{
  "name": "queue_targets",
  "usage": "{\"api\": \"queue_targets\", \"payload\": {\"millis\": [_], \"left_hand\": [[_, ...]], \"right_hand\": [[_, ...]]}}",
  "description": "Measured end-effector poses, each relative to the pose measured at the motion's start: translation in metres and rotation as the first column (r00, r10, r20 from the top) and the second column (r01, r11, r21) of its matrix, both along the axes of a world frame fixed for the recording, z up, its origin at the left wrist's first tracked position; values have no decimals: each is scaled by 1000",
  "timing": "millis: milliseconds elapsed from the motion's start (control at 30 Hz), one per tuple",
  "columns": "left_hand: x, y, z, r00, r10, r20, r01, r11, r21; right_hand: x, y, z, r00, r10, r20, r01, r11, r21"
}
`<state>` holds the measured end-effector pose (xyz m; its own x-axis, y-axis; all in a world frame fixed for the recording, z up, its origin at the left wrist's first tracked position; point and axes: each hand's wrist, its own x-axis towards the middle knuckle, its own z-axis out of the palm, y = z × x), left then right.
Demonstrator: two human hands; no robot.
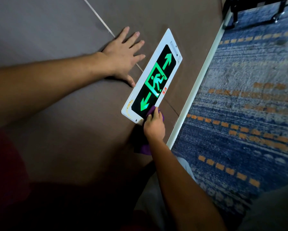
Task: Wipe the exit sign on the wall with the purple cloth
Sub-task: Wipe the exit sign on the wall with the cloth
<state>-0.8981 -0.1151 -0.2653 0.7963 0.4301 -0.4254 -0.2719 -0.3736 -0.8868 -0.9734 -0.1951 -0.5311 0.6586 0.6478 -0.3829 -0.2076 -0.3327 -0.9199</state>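
Note:
The exit sign (pixel 154 75) is a long white-framed panel on the brown wall, black with lit green arrows and a running figure. My right hand (pixel 154 125) is shut on the purple cloth (pixel 150 110) and presses it against the sign's near corner, beside the lower arrow. A loose end of the cloth hangs below my wrist. My left hand (pixel 123 55) lies flat on the wall with fingers spread, just left of the sign, its thumb touching the frame's edge.
A pale seam (pixel 105 26) runs across the wall under my left hand. A white baseboard (pixel 198 84) meets a blue carpet (pixel 248 105) with orange dashes. Dark furniture legs (pixel 256 12) stand at the top right.

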Motion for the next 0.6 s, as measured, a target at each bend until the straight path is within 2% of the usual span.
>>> {"api": "queue_targets", "payload": {"millis": [267,600], "left_hand": [[-12,-3,-2,1000,19,0,-19,1000,-3],[-22,-2,-5,1000,-16,-21,16,1000,-8]], "right_hand": [[-19,-2,-5,995,-100,7,100,995,24],[14,13,-9,995,-77,57,76,997,18]]}}
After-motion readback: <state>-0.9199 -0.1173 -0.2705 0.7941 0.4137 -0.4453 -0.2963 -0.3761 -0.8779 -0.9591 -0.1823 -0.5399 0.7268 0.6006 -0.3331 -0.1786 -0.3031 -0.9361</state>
